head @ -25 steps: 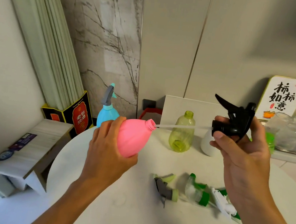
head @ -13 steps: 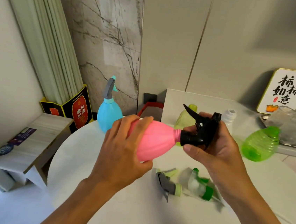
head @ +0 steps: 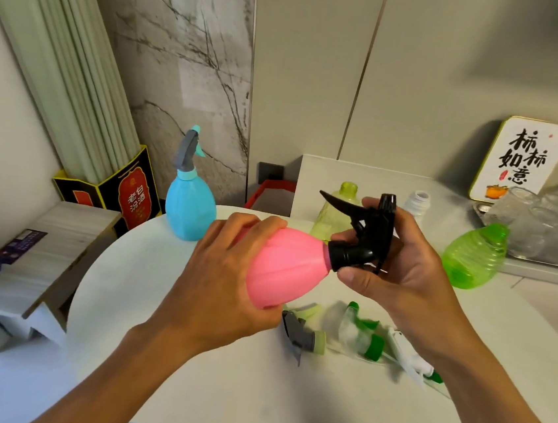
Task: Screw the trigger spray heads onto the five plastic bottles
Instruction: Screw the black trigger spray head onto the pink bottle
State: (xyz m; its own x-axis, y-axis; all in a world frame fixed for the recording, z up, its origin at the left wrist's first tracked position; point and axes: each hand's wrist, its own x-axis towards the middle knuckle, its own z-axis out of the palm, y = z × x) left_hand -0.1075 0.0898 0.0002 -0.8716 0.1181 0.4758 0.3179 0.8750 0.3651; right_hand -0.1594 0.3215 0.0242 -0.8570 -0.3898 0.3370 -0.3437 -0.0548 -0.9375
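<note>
The left hand (head: 229,275) wraps around the belly of the pink bottle (head: 285,270), holding it on its side above the white table (head: 184,373) with the neck pointing right. The right hand (head: 398,275) grips the black trigger spray head (head: 364,241), thumb under its collar and fingers behind the body; the collar sits over the bottle's neck, the trigger lever sticking up and left. How far the thread is turned on cannot be judged from here. A second ago head and bottle were held apart with only the dip tube tip at the neck; half a second ago the collar had already reached the neck, and since then the right-hand fingers have shifted around the head.

Below the hands three loose spray heads lie on the table: a grey and pale-green one (head: 302,334), a clear and green one (head: 360,337), slightly blurred, and a white one (head: 410,359). Further back the blue bottle (head: 188,208) stands upright with its head on. The yellow-green bottle (head: 336,214), the white bottle (head: 418,202) and the tilted bright green bottle (head: 476,256) are uncapped
</note>
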